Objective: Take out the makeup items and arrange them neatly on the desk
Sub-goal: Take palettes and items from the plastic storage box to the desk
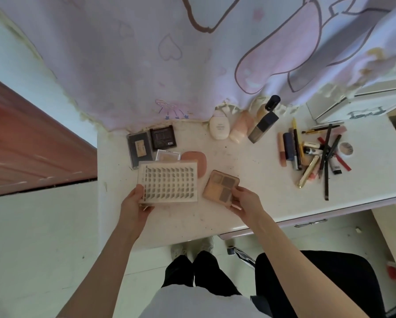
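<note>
My left hand [132,206] grips the near left corner of a flat box of false lashes [168,182], held just above the white desk [250,180]. My right hand [245,200] holds a tan eyeshadow palette [220,185] by its near right corner, tilted, beside the lash box. Behind the lash box lie two black compacts [140,148] [163,137], a clear-cased compact [167,156] and a pink oval compact [198,162], partly hidden by the box.
A white bottle [219,127], a peach bottle [240,127] and two dark-capped foundation bottles [262,127] lie at the desk's back. A pile of lipsticks, pencils and tubes [316,154] sits right. A printed cloth [169,53] hangs behind. A black chair [318,285] stands near right.
</note>
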